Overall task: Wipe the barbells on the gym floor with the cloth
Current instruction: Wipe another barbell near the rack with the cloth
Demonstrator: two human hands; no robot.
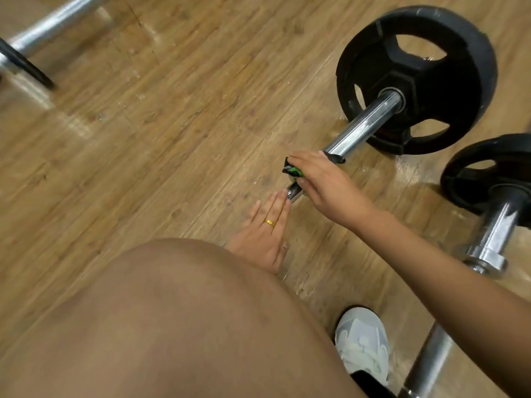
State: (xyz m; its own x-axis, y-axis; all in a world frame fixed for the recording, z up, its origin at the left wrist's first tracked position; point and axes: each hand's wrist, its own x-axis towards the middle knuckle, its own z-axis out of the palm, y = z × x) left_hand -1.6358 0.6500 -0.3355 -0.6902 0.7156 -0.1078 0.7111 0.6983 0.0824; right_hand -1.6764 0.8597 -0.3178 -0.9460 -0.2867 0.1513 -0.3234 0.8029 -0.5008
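Cloth under right hand on barbell, wood floor wide leftward.

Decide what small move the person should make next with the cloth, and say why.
Probably slide the right hand and its cloth up the chrome bar toward the black plate: the hand grips the cloth round the bar, the shiny stretch beyond lies uncovered, and the left hand rests open beside the bar.
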